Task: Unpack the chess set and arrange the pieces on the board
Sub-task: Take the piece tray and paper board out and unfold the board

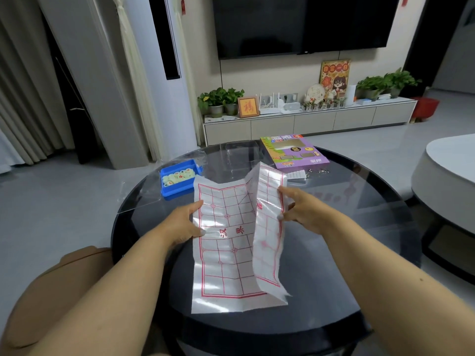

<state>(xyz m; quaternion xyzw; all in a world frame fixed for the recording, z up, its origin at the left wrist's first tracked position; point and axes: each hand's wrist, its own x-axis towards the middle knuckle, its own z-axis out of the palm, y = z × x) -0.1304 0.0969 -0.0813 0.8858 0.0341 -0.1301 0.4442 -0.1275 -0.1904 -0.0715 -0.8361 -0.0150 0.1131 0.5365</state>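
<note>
We hold the white paper board with red lines between us: left hand pinching its left edge, right hand pinching the folded right flap, long side pointing away.

Left hand and right hand pinching opposite edges of a half-unfolded paper chess board above a round dark tabletop, blue box of pale pieces beyond on the left, purple game box further back

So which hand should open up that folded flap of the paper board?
The right hand. Its grip already pinches the raised flap on the board sheet, while the left hand holds down the flat side.
</note>
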